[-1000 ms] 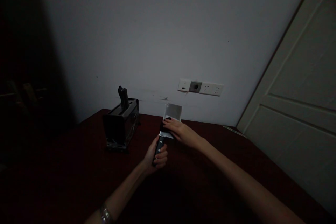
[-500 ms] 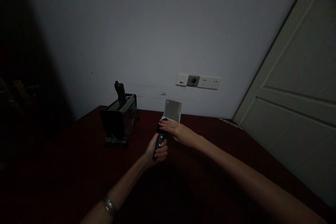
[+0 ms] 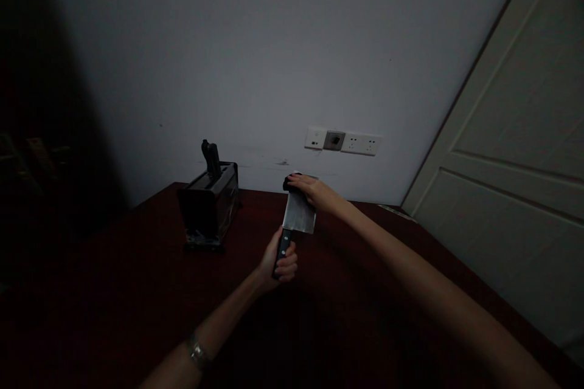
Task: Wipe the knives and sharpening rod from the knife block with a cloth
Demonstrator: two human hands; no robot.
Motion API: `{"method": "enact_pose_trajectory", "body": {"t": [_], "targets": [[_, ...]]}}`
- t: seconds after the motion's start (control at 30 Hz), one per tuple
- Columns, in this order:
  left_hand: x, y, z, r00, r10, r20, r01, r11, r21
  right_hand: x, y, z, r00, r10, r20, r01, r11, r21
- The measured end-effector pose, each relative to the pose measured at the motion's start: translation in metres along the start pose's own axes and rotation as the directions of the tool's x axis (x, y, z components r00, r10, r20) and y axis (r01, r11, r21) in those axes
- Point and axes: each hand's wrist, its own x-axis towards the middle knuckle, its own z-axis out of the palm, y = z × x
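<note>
Dim room. Plain pale wall (image 3: 255, 42) behind, a few dark scuffs low down, just above the back edge of a dark red-brown surface (image 3: 255, 219). Pale panelled door (image 3: 515, 194) at the right; far left too dark to read, only some faint yellowish shapes.

Cleaver (image 3: 299, 216) is front and centre, above the surface, blade pointing away toward the wall, tilted slightly right. Can't tell whether any of it touches the surface. Black handle with bright rivets, broad grey metal blade.

Left hand (image 3: 279, 260): closed around the cleaver handle, fingers wrapped over from the right, thumb along the left side near the blade. Metallic band (image 3: 197, 354) on that wrist.

Right hand (image 3: 317, 190): comes in from the right, fingers laid over a black cloth (image 3: 289, 183), holding it against the far end of the blade. Could be a pad, too dark to be sure. Thumb position not clear. Near half of the blade is exposed between the two hands.

Knife block (image 3: 205, 206) stands upright on the surface, left of the cleaver, well apart from both hands. Black sides, slotted top, two black knife handles (image 3: 212, 158) sticking up from it.

Row of wall sockets (image 3: 343, 141) beyond the cleaver, slightly right: white plates plus one grey. Thin pale strip (image 3: 396, 213) lies at the surface's back right, near the door.
</note>
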Motion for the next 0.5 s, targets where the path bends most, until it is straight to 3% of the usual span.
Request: {"method": "enact_pose_trajectory", "body": {"t": [0.3,0.5], "targets": [[0.003,-0.008,-0.004,1.000,-0.010,-0.001,0.010,1.000,-0.010,0.001,0.011,0.000,0.993,0.092,-0.071,-0.095,0.995,-0.037],[0.002,-0.010,-0.004,1.000,-0.024,0.008,0.024,1.000,-0.016,-0.017,0.019,-0.007,0.976,0.177,-0.130,-0.186,0.981,-0.057]]}}
